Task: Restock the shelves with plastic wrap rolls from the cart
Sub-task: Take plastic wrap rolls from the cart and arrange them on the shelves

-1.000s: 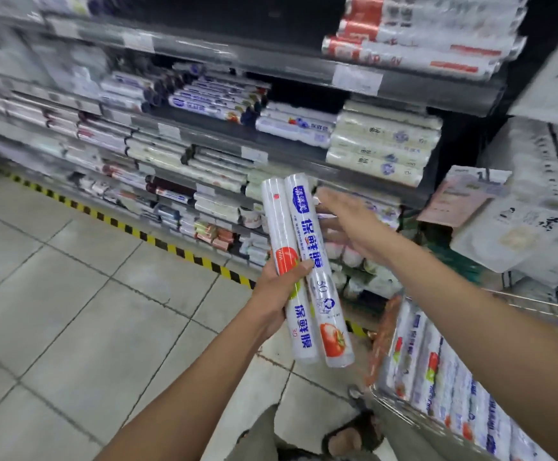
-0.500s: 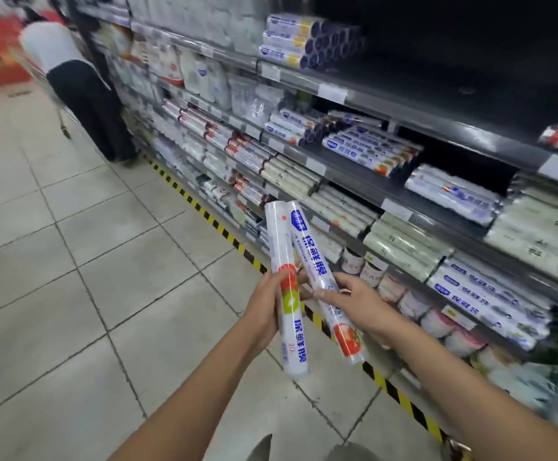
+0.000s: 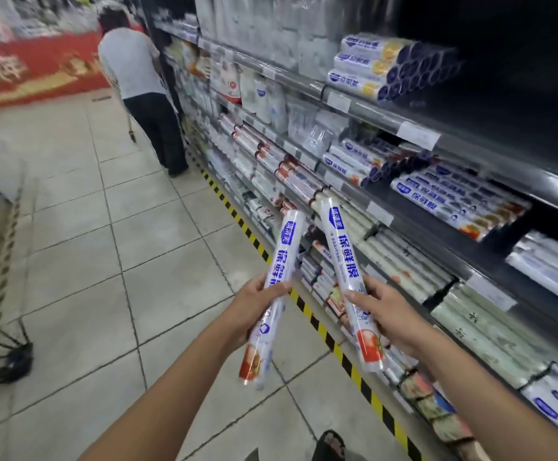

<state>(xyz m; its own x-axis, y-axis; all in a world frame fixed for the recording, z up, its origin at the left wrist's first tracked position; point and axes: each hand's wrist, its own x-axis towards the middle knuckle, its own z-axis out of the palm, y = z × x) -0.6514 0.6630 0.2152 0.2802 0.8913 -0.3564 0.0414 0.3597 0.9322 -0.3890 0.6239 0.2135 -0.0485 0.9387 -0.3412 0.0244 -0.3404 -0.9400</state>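
Note:
I hold two white plastic wrap rolls with blue lettering and a red tomato print. My left hand (image 3: 254, 304) grips one roll (image 3: 279, 257) near its middle, tilted up to the right. My right hand (image 3: 385, 314) grips the other roll (image 3: 345, 261), tilted up to the left. The two rolls are apart, forming a V in front of the shelves (image 3: 387, 124) on the right. Matching rolls (image 3: 450, 201) lie stacked on a middle shelf. The cart is out of view.
A person (image 3: 141, 94) in a white top stands up the aisle beside the shelving. A yellow-black striped line (image 3: 320, 327) runs along the shelf base on the tiled floor. A dark wire object (image 3: 8, 354) sits at the left edge. My sandalled foot (image 3: 329, 445) shows at the bottom.
The view swung left down the aisle and the cart left the frame. My right hand took one of the two rolls from my left hand, and the rolls have spread apart.

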